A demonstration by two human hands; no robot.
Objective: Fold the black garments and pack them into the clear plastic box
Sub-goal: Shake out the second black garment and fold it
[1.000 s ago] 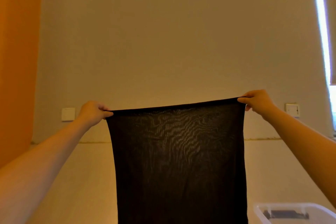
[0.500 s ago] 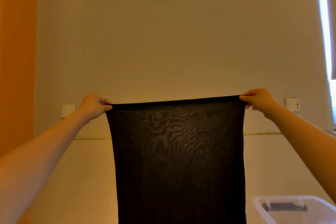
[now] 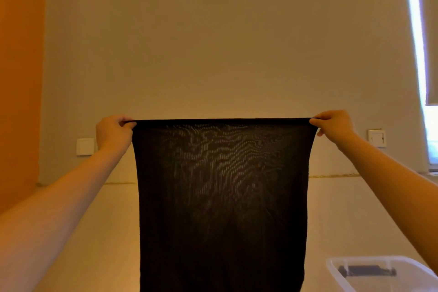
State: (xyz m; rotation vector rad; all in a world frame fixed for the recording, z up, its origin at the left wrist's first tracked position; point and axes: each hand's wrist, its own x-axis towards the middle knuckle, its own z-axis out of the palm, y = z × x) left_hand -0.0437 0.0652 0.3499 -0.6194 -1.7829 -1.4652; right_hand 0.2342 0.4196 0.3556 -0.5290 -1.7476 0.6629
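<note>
Head view: nearest, low on the right, sits the clear plastic box (image 3: 379,272) with something dark inside. Beyond it hangs the black garment (image 3: 222,197), sheer, stretched taut in mid-air — left hand (image 3: 113,131) and right hand (image 3: 335,125) each pinching a top corner. Keeping that edge level before laying it down should give a clean fold. No readable writing anywhere — the wall switches (image 3: 84,146) look blank.

Black garment (image 3: 222,197) taut between hands (image 3: 113,133)
</note>
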